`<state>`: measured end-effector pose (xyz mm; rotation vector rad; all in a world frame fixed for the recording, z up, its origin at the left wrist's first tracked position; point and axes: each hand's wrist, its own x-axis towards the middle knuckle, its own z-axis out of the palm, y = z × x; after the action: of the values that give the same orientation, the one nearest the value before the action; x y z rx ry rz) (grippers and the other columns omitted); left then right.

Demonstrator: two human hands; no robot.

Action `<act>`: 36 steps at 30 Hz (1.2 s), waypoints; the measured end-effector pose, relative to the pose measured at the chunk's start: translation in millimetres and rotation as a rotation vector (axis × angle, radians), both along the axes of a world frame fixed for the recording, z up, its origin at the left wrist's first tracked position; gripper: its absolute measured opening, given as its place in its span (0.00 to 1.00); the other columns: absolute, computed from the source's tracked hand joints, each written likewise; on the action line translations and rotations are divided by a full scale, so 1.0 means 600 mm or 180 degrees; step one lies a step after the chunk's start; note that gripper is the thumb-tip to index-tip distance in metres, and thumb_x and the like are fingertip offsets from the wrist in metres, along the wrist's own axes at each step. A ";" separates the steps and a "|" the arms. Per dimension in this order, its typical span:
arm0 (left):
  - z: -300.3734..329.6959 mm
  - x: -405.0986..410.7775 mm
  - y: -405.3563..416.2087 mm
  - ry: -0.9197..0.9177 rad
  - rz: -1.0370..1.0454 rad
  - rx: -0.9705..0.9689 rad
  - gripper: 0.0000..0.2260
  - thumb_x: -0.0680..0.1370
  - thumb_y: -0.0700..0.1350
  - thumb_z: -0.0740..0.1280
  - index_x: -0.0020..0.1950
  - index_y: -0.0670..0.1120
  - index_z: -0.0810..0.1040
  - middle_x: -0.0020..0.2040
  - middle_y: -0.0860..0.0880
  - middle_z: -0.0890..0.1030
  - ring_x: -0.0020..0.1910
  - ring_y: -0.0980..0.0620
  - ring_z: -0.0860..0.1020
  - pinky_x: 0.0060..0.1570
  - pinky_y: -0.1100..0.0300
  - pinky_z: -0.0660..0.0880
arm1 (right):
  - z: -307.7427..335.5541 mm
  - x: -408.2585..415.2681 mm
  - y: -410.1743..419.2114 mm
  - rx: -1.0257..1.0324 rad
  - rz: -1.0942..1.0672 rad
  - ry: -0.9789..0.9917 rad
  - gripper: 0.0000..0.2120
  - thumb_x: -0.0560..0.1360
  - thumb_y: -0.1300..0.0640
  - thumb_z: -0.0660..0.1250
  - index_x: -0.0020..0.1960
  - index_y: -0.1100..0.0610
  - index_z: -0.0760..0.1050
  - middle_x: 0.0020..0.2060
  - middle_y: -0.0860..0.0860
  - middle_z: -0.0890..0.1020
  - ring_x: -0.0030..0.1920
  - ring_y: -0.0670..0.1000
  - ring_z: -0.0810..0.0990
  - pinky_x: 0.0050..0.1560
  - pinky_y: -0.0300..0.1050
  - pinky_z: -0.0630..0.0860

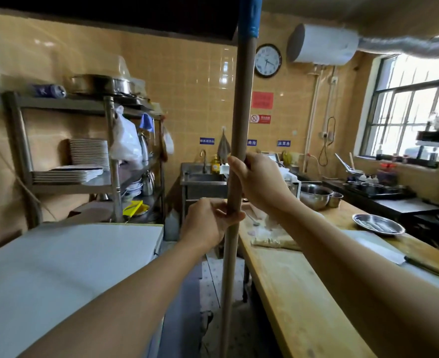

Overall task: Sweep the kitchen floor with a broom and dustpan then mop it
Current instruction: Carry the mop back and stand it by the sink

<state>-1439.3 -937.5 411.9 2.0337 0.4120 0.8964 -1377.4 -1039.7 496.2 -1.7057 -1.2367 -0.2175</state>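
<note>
Presently, my left hand (210, 220) and right hand (258, 182) are both closed round the upright wooden handle (239, 125) at 12 o'clock; its head is unseen. Broom or mop, I cannot tell. Next: work the aisle floor (213, 280) at 6 o'clock.

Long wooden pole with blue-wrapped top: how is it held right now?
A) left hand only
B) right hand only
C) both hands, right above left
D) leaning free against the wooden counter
C: the right hand wraps the long wooden pole with blue-wrapped top higher up, and the left hand closes on it just below.
</note>
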 end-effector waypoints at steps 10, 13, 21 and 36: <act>0.010 0.237 0.223 0.0180 0.0593 0.0470 0.10 0.68 0.55 0.74 0.30 0.59 0.76 0.30 0.60 0.78 0.37 0.54 0.78 0.39 0.58 0.74 | -0.001 0.257 0.234 -0.0016 0.0179 0.0055 0.12 0.79 0.49 0.60 0.40 0.53 0.72 0.35 0.50 0.79 0.35 0.45 0.80 0.34 0.36 0.76; 0.006 0.301 0.282 0.0206 0.0787 0.0536 0.11 0.68 0.57 0.74 0.28 0.60 0.76 0.27 0.61 0.76 0.32 0.60 0.76 0.31 0.63 0.67 | -0.001 0.324 0.298 -0.0063 0.0235 0.0077 0.15 0.80 0.49 0.59 0.46 0.60 0.75 0.40 0.56 0.81 0.42 0.53 0.82 0.46 0.52 0.81; 0.000 0.454 0.438 0.0389 0.0949 0.0511 0.12 0.68 0.60 0.72 0.28 0.60 0.75 0.27 0.62 0.76 0.34 0.61 0.76 0.30 0.62 0.66 | -0.014 0.479 0.462 -0.0089 0.0316 0.0117 0.17 0.80 0.49 0.59 0.50 0.63 0.77 0.43 0.58 0.82 0.46 0.56 0.82 0.50 0.56 0.79; -0.004 0.761 0.842 0.0545 0.0373 0.0655 0.06 0.71 0.56 0.70 0.37 0.57 0.77 0.41 0.56 0.82 0.46 0.54 0.80 0.53 0.49 0.76 | -0.024 0.774 0.866 -0.0022 -0.0259 0.0165 0.13 0.80 0.48 0.59 0.41 0.54 0.73 0.35 0.50 0.79 0.34 0.44 0.78 0.34 0.36 0.75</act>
<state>-982.7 -432.3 409.4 2.3048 0.5571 0.8673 -912.9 -520.3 481.7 -1.7588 -1.1327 -0.2165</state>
